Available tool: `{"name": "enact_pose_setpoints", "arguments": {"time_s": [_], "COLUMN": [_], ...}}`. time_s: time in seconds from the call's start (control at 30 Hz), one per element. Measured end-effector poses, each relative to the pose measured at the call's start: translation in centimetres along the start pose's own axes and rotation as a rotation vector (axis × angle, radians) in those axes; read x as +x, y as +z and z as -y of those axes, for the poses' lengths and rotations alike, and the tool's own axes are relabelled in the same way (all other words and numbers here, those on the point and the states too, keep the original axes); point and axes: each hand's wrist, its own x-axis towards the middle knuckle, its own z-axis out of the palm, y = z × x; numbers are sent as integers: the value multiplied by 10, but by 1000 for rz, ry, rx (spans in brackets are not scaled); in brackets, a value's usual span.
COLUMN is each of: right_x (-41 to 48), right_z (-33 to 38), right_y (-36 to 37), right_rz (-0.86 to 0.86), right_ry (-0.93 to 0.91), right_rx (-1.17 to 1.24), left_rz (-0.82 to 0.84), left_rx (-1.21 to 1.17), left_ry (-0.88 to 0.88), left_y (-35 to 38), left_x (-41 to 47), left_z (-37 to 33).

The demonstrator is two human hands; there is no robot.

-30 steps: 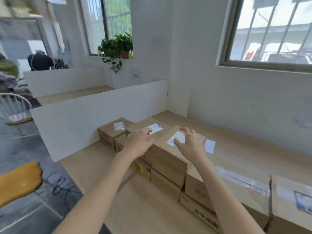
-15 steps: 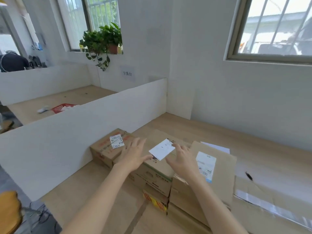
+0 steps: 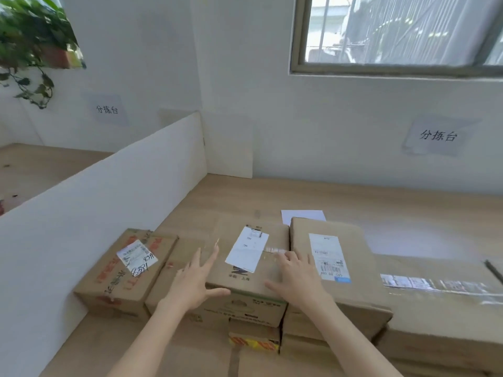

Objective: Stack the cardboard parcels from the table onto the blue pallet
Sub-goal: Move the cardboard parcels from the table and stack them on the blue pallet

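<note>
- Wall sign (image 3: 437,136) at 2 o'clock: "分拣台".
- Second wall sign (image 3: 107,109) at 10 o'clock: "分拣台".
- Handwritten "8351" on left parcel (image 3: 128,270) label.
- Remaining labels too blurred to read.

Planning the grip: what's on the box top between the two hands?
In the head view, a white shipping label lies on the middle parcel between the left hand and right hand, with a strip of clear tape beside it.

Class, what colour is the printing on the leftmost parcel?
Red-orange, on the leftmost parcel, head view.

Both hands (image 3: 194,278) spread over middle parcel (image 3: 245,284).
</note>
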Motion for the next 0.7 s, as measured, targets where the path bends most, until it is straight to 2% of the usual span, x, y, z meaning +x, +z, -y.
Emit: {"name": "enact_pose_setpoints", "arguments": {"time_s": [0.17,0.37,0.57,0.7], "right_x": [-4,-1,7,12], "right_z": [21,35,43,53], "right_y": [3,8,12,12], "right_rz": [40,195,75,70], "right_ry": [41,55,34,24], "right_rx": [-58,-169,104,240], "left_rz": [-38,-36,-31,-56], "left_rx": [-234,-315,-392,-470], "left_ry": [22,47,41,31], "left_y": [11,8,5,-2], "left_x": [-7,-4,-1,-5], "left_z": [21,35,53,61]}}
